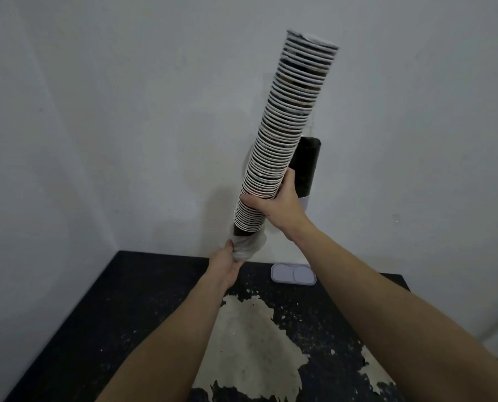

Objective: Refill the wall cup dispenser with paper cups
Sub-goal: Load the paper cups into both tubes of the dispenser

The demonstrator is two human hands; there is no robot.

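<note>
The paper cup stack (282,134) leans tilted in front of the wall dispenser (305,166), not yet loaded. The right hand (276,207) wraps its lower part; the left hand (227,265) pinches the plastic sleeve (246,246) at its base above the tabletop (143,300).

The tilted cup stack (282,134) stands before the wall dispenser (305,166) (tray (293,274) on the table (143,300) below).

Matt paper cup stack (285,126); crinkled clear plastic wrap (246,248); black counter (143,300) coating flaked, rough; matt painted wall (111,111).
</note>
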